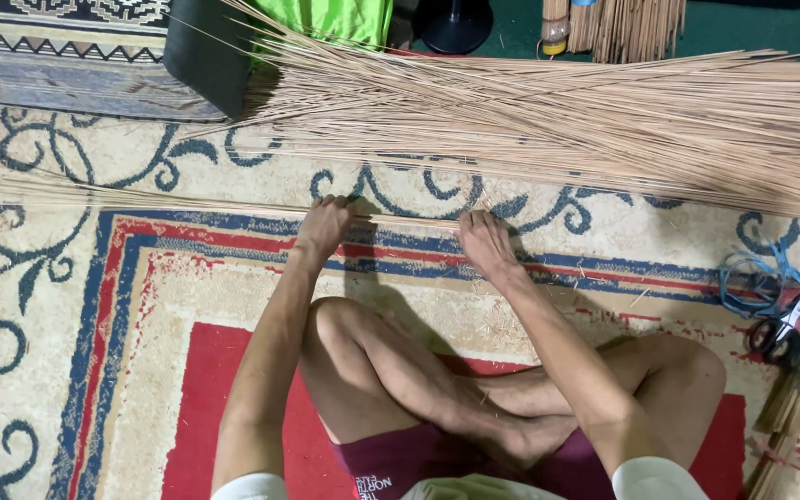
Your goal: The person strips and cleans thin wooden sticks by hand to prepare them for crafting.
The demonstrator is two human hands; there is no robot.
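I sit cross-legged on a patterned carpet (67,306). My left hand (324,225) and my right hand (486,241) both grip a thin bundle of pale sticks (407,220) that lies across the carpet in front of my knees. The bundle runs far out to the left, past my left hand. Just beyond my hands lies a large heap of the same long thin sticks (604,120), fanning out to the right.
A black box (210,51) and a green cloth (335,18) sit at the heap's far left end. Scissors (784,324) and blue cord (752,278) lie at the right. Upright stick bundles (627,28) and a black round base (456,23) stand at the back.
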